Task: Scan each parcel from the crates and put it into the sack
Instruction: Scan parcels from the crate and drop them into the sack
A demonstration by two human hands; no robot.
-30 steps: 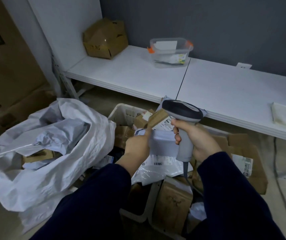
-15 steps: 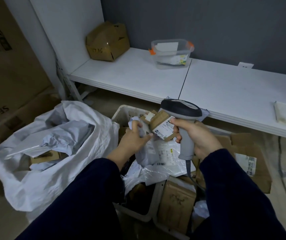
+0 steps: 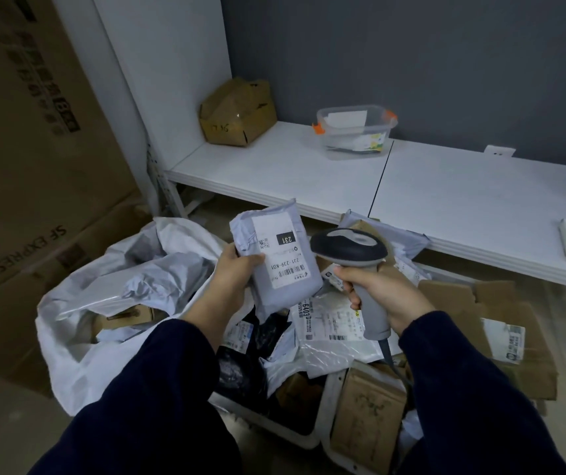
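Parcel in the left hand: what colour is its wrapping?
Pale grey parcel with a white label; the head view shows it best.

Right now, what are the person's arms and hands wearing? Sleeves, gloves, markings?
The left sleeve and right sleeve are long, plain dark navy, ending at the wrists. The left hand and right hand are bare: no gloves or watch in view.

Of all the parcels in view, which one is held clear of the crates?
The grey mailer labelled 231, gripped in the left hand beside the scanner; the rest lie in the crates or in the sack.
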